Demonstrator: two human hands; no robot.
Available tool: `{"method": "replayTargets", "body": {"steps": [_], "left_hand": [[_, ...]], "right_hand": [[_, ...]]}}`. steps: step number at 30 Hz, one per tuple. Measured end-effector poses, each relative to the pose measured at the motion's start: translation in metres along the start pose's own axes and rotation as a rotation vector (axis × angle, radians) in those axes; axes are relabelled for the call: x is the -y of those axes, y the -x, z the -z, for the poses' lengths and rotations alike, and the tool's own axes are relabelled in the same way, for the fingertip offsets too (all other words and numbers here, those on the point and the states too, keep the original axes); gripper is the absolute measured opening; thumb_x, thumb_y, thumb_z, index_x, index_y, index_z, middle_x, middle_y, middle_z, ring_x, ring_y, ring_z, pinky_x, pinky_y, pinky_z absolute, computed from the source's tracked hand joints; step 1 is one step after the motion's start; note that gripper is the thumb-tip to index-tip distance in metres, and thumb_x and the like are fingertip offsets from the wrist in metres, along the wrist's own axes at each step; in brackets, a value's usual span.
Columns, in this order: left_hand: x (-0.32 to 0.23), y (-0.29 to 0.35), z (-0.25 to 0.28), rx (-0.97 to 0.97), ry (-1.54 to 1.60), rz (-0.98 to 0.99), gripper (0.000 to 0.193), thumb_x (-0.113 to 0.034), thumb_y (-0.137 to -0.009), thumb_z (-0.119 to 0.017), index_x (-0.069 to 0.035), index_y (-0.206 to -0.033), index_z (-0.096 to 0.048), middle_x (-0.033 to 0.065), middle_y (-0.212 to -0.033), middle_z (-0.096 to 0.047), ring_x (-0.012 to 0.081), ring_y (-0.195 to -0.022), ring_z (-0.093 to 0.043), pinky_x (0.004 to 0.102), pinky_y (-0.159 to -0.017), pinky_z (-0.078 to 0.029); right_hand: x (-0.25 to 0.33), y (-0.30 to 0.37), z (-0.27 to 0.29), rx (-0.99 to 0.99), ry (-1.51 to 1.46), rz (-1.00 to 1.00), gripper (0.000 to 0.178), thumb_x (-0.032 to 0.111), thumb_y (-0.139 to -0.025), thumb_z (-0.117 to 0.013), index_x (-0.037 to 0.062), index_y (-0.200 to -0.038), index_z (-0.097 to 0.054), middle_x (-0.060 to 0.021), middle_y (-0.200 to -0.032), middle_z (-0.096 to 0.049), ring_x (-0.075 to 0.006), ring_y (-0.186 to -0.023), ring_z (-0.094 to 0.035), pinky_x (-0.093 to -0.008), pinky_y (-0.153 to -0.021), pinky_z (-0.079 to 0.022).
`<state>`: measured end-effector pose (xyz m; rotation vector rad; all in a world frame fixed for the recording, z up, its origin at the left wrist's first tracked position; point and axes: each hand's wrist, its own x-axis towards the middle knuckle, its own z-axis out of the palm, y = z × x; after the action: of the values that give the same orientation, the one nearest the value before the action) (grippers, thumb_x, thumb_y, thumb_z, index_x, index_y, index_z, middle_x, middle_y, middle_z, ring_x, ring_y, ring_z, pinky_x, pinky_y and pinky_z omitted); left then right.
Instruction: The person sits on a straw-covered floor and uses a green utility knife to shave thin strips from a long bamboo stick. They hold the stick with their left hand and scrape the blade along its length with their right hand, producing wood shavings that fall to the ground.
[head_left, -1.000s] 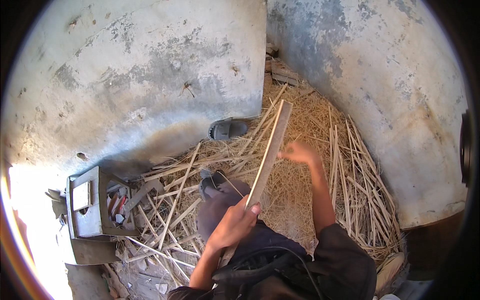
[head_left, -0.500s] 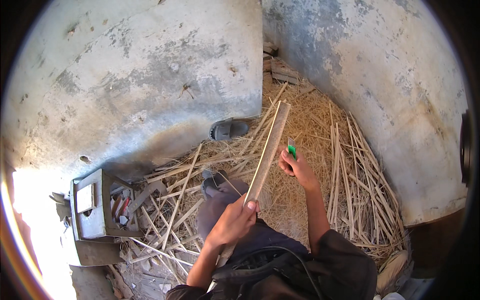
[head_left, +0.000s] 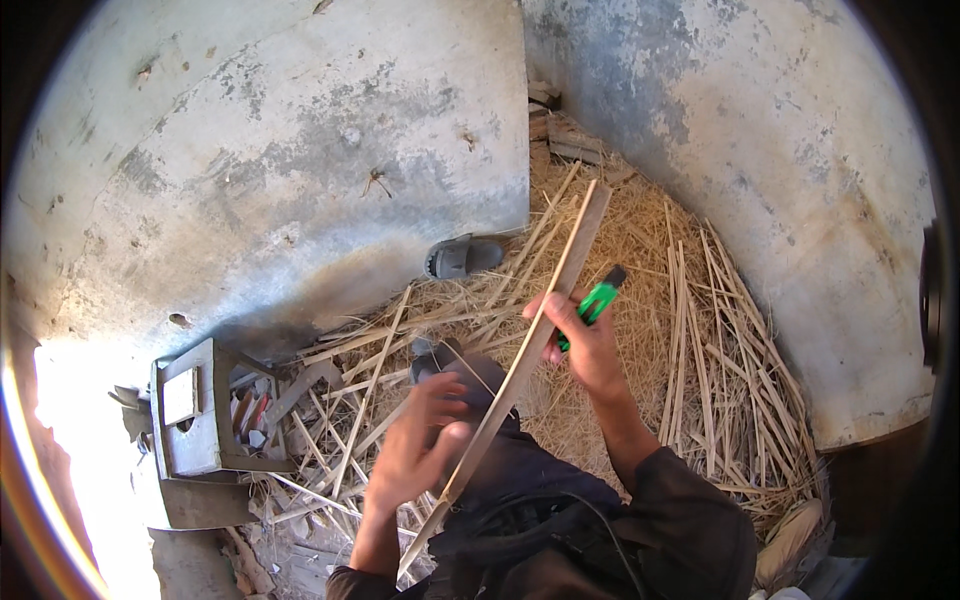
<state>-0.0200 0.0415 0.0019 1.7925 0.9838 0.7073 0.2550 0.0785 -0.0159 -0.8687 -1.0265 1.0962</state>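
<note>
A long split bamboo strip [head_left: 515, 385] slants from my lap up toward the far wall, with a node near its lower end. My right hand [head_left: 590, 345] pinches it above the middle between thumb and fingers. That same hand also keeps a green utility knife [head_left: 602, 294] against the palm, its dark end pointing up and right. My left hand [head_left: 415, 450] is off the strip, just left of its lower part. Its fingers are apart and somewhat blurred, with nothing visible in them.
Straw-like shavings [head_left: 640, 250] cover the floor. Loose strips lie left, and a pile of cut strips [head_left: 740, 370] lies along the right wall. A grey slipper [head_left: 465, 257] sits by the left wall. A grey wooden box [head_left: 205, 455] with odds and ends stands at left.
My left hand has let go of the bamboo strip and moved left. My right hand, still with the knife, has taken hold of the strip, which has shifted slightly up and right.
</note>
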Motion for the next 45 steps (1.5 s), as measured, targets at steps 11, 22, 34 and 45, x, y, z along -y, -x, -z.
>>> {"method": "replayTargets", "body": {"steps": [11,22,34,45], "left_hand": [[-0.017,0.064,0.027,-0.059,-0.351,0.036,0.05,-0.028,-0.091,-0.088,0.0,-0.127,-0.068,0.0148,-0.11,-0.073,0.0307,-0.096,-0.072,0.0426,-0.083,-0.057],[0.005,0.034,0.02,-0.019,-0.069,0.224,0.028,-0.024,-0.113,-0.06,-0.001,-0.104,-0.072,0.005,-0.069,-0.063,0.0135,-0.056,-0.057,0.0305,-0.055,-0.045],[0.002,0.005,-0.01,-0.126,0.502,0.306,0.035,-0.03,-0.121,-0.042,-0.002,-0.107,-0.058,-0.0023,-0.073,-0.044,0.0053,-0.05,-0.042,0.023,-0.046,-0.035],[0.021,-0.003,-0.024,0.024,0.642,0.276,0.039,-0.034,-0.121,-0.043,-0.002,-0.105,-0.058,-0.0001,-0.074,-0.046,0.0084,-0.05,-0.046,0.0247,-0.046,-0.043]], "right_hand": [[0.025,-0.048,0.038,-0.296,-0.195,0.18,0.038,0.039,-0.108,-0.071,0.0011,-0.1,-0.077,-0.0016,-0.066,-0.065,-0.0086,-0.048,-0.056,-0.0248,-0.043,-0.041],[0.026,-0.06,0.059,-0.275,-0.257,0.307,0.051,0.052,-0.112,-0.06,0.0025,-0.12,-0.071,-0.0017,-0.079,-0.063,-0.0065,-0.055,-0.047,-0.023,-0.05,-0.034],[-0.033,0.0,0.017,0.11,0.43,0.469,0.05,0.054,-0.109,-0.06,0.0069,-0.113,-0.075,-0.003,-0.083,-0.067,-0.0112,-0.061,-0.057,-0.03,-0.055,-0.043],[-0.042,0.014,-0.004,0.264,0.757,0.609,0.041,0.048,-0.095,-0.079,0.0086,-0.105,-0.078,-0.0083,-0.077,-0.069,-0.0254,-0.064,-0.067,-0.0381,-0.059,-0.05]]}}
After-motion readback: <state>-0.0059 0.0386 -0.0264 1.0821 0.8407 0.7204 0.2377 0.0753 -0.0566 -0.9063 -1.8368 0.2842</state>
